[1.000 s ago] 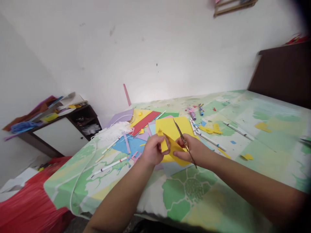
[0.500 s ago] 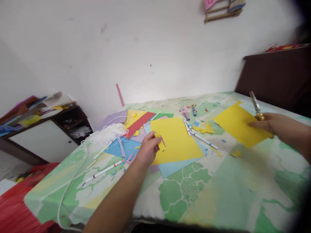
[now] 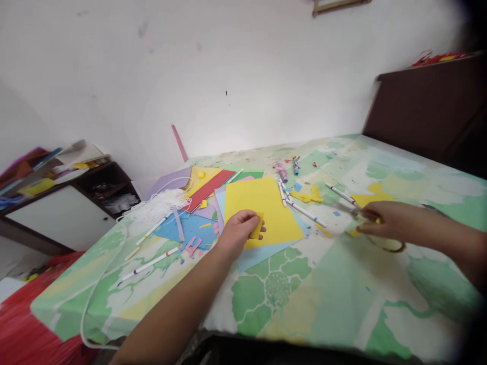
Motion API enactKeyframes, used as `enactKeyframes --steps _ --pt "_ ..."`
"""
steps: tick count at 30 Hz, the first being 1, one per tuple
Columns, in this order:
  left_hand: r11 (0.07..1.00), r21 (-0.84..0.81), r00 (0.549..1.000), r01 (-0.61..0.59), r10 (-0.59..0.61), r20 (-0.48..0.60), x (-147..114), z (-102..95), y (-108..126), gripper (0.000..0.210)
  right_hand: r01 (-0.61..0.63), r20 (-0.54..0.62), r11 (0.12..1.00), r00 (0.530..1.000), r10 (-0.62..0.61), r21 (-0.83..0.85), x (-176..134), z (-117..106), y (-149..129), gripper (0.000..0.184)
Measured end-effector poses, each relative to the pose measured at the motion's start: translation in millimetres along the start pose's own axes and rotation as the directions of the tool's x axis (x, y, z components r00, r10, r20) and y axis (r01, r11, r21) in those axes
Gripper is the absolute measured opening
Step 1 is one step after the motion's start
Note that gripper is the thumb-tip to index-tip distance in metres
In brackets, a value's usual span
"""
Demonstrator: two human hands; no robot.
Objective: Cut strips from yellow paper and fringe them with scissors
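Note:
My left hand (image 3: 243, 228) pinches a small yellow paper piece (image 3: 257, 226) between thumb and fingers. It hovers over a large yellow sheet (image 3: 262, 203) that lies on a light blue sheet (image 3: 251, 257). At the right, my right hand (image 3: 380, 219) is closed around scissors (image 3: 397, 248), blurred, with a handle loop showing below the palm. Beyond that hand lies a cut yellow sheet (image 3: 375, 195), partly hidden by the hand. A white marker (image 3: 340, 194) sits just past the right fingertips.
Yellow scraps (image 3: 310, 194), several markers (image 3: 306, 212) and two crayon-like sticks (image 3: 296, 166) lie on the patterned tablecloth (image 3: 327, 299). Farther left are a red strip (image 3: 211, 190), blue paper (image 3: 196, 230) and tangled white string (image 3: 160, 205). A low cabinet (image 3: 57, 213) stands left, a brown one (image 3: 422, 106) right.
My right hand has let go of the yellow sheet, which now lies on the table, and has moved left and down with the scissors. My left hand still pinches the yellow piece, now turned.

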State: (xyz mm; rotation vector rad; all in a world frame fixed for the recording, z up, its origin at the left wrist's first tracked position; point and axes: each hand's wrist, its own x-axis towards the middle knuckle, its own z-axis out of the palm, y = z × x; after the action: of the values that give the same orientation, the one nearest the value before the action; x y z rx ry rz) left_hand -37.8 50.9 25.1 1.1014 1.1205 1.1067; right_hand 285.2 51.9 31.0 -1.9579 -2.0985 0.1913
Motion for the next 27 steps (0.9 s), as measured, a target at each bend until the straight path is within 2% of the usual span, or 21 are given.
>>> enactKeyframes --steps 1,2,6,9,11,15,18,21,27 --pt "1.000 0.008 1.000 0.012 -0.012 0.010 -2 2.0 0 0.022 0.073 0.103 0.997 0.992 -0.073 0.008 -4 5 -18 0.018" --pt "1.000 0.025 1.000 0.017 -0.017 0.015 -5 3.6 0 0.021 0.114 0.159 0.993 0.980 -0.116 0.019 -7 11 -34 0.015" --pt "0.992 0.123 1.000 0.001 -0.005 0.027 -14 7.8 -1 0.013 0.234 0.330 0.972 0.918 -0.220 -0.003 -14 30 -75 0.016" --pt "0.986 0.165 0.999 0.013 -0.020 0.041 -17 10.0 -2 0.008 0.229 0.312 0.973 0.924 -0.223 0.020 -17 38 -88 0.015" --pt "0.987 0.159 0.999 0.010 -0.016 0.040 -17 12.4 -4 0.007 0.184 0.288 0.976 0.934 -0.211 0.118 -20 40 -90 0.022" --pt "0.999 0.026 0.998 0.036 -0.038 0.056 -12 20.7 -9 0.010 0.116 0.239 0.951 0.953 -0.188 0.286 -27 40 -92 0.040" --pt "0.997 -0.049 0.990 0.060 -0.053 0.127 -11 27.8 -14 0.014 0.107 0.189 0.946 0.967 -0.171 0.307 -32 40 -99 0.037" --pt "0.997 -0.071 0.984 0.032 -0.020 0.174 -10 34.1 -16 0.013 0.111 0.179 0.936 0.967 -0.179 0.335 -34 41 -106 0.034" --pt "1.000 0.018 0.978 -0.022 0.018 0.206 -6 46.4 -17 0.012 0.116 0.162 0.916 0.968 -0.191 0.383 -37 47 -106 0.034"
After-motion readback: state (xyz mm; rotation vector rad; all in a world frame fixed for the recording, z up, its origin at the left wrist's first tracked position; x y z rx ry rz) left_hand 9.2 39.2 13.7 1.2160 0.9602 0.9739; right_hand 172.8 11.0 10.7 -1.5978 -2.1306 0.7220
